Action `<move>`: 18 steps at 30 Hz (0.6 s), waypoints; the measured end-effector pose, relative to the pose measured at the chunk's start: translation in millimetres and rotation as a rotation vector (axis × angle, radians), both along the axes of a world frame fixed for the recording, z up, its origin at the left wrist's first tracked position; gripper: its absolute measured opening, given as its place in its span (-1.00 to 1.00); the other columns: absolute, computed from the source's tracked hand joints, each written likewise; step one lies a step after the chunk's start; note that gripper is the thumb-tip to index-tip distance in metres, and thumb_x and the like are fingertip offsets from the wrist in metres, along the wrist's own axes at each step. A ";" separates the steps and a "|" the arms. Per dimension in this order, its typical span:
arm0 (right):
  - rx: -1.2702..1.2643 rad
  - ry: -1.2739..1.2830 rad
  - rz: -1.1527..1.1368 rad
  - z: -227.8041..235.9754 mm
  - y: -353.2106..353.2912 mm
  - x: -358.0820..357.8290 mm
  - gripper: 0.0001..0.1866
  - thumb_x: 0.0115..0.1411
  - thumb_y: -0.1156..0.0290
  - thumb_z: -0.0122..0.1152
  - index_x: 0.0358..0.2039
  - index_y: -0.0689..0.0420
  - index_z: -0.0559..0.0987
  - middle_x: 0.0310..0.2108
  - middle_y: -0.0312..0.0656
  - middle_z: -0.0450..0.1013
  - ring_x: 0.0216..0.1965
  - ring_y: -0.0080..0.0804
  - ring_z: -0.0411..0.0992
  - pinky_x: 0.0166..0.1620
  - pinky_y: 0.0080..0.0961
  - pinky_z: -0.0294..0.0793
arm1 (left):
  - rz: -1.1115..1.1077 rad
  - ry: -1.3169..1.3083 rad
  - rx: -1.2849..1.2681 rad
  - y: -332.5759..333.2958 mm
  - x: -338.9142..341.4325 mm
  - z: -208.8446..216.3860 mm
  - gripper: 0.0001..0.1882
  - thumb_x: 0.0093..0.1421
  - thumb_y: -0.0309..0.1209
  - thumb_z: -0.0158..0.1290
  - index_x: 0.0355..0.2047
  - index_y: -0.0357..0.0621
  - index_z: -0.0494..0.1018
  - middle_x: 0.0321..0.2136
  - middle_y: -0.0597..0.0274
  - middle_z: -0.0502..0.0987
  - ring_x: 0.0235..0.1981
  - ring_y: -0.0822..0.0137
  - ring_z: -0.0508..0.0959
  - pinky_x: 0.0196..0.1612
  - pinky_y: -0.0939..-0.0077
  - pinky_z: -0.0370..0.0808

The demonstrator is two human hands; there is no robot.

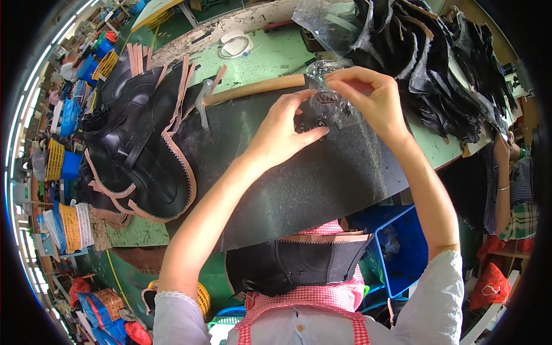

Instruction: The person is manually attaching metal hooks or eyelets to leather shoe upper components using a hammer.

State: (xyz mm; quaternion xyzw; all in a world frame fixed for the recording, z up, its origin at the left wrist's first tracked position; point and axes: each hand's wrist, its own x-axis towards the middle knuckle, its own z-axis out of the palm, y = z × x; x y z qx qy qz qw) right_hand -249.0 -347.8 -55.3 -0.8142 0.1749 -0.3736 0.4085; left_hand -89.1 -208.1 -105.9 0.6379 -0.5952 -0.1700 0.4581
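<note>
A clear plastic bag (343, 109) with small dark metal buckles (326, 98) lies at the far side of a black work mat (259, 195). My right hand (371, 95) is closed in a pinch on the bag's upper part. My left hand (282, 129) reaches in from the other side, thumb and fingers apart, its index fingertip touching the bag's edge. Between its thumb and fingers, several loose small metal pieces (320, 122) rest on the mat. Just beyond the left hand lies a hammer (253, 90), its wooden handle pointing toward the bag.
Black leather shoe uppers (144, 138) with pink zigzag edges pile up at left. Another black piece (299, 261) lies across my lap. Dark leather pieces (425, 63) are heaped at right. A blue bin (397, 253) stands below the table. A co-worker's arm (503, 184) shows at far right.
</note>
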 end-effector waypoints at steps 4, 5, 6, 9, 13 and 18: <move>0.125 0.035 -0.004 -1.0 7.9 1.3 -0.83 0.23 0.41 0.37 -0.24 0.25 0.68 -0.35 -0.17 0.65 -0.34 -0.67 0.55 -0.21 -0.64 0.53 | 0.038 0.090 0.007 -15.5 3.2 2.6 -0.79 0.20 -0.32 0.25 -0.29 -0.22 0.65 -0.34 0.02 0.65 -0.37 0.23 0.64 -0.20 0.40 0.53; 0.085 0.101 -0.026 2.1 10.4 0.7 -0.83 0.23 0.41 0.38 -0.24 0.25 0.67 -0.36 -0.18 0.65 -0.35 -0.67 0.54 -0.22 -0.65 0.52 | 0.037 0.092 0.009 -15.4 3.1 5.8 -0.79 0.20 -0.32 0.25 -0.29 -0.22 0.65 -0.34 0.02 0.65 -0.37 0.23 0.64 -0.20 0.40 0.53; 0.088 0.192 0.007 3.6 8.3 -1.3 -0.82 0.21 0.40 0.38 -0.23 0.23 0.69 -0.37 -0.20 0.65 -0.38 -0.63 0.54 -0.23 -0.61 0.53 | 0.051 0.124 0.140 -14.8 3.5 9.8 -0.79 0.19 -0.31 0.26 -0.29 -0.22 0.66 -0.34 0.02 0.65 -0.37 0.24 0.64 -0.20 0.40 0.54; -0.043 0.241 -0.031 -3.4 4.9 -4.4 -0.81 0.20 0.39 0.38 -0.22 0.21 0.71 -0.37 -0.21 0.65 -0.39 -0.60 0.54 -0.24 -0.59 0.53 | 0.031 0.156 0.232 -12.0 7.0 6.7 -0.75 0.17 -0.29 0.28 -0.24 -0.20 0.64 -0.33 0.04 0.66 -0.35 0.25 0.65 -0.19 0.40 0.55; 0.030 0.262 -0.098 -12.6 -1.4 -3.0 -0.78 0.18 0.37 0.40 -0.21 0.20 0.72 -0.38 -0.22 0.65 -0.39 -0.57 0.55 -0.22 -0.58 0.53 | 0.028 0.043 0.215 3.2 6.9 17.9 -0.59 0.19 -0.36 0.29 0.05 -0.12 0.54 -0.16 0.22 0.65 -0.25 0.46 0.60 -0.24 0.49 0.54; 0.008 0.123 -0.043 -11.8 -4.3 -0.1 -0.85 0.18 0.41 0.40 -0.32 0.23 0.69 -0.42 -0.25 0.63 -0.35 -0.60 0.55 -0.19 -0.58 0.54 | 0.076 -0.195 0.100 34.4 45.2 28.8 -0.56 0.22 -0.38 0.25 0.12 -0.08 0.49 -0.02 0.20 0.61 0.02 0.34 0.58 0.13 0.40 0.45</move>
